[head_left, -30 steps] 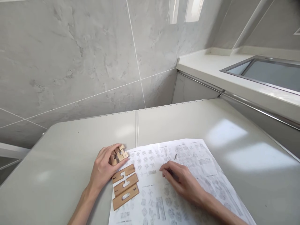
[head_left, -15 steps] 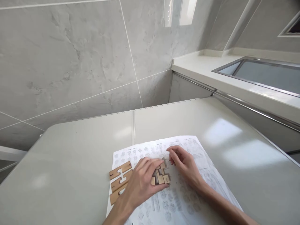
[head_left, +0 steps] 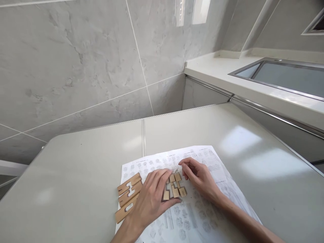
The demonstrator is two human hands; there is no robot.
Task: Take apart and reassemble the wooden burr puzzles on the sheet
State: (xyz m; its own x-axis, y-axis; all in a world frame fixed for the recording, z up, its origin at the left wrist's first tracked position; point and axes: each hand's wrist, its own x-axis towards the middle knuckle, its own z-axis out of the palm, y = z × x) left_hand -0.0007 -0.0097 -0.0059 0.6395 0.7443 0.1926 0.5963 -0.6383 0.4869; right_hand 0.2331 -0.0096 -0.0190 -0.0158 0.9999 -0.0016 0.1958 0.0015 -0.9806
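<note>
A small assembled wooden puzzle block [head_left: 175, 187] sits on a printed instruction sheet [head_left: 202, 216] on the table. My left hand [head_left: 152, 199] is curled round the block's left side, fingers and thumb gripping it. My right hand [head_left: 197, 177] touches the block's upper right edge with bent fingertips. Three flat notched wooden puzzle bars [head_left: 128, 195] lie side by side on the sheet's left edge, just left of my left hand.
The pale folding table [head_left: 76, 175] has a seam down its middle and stands against a grey tiled wall [head_left: 76, 67]. To the right a white counter [head_left: 227, 76] holds a steel sink [head_left: 291, 76], with a gap between it and the table.
My left hand carried the wooden block from the sheet's left corner onto the middle of the sheet. My right hand moved up to meet it. The view shifted slightly.
</note>
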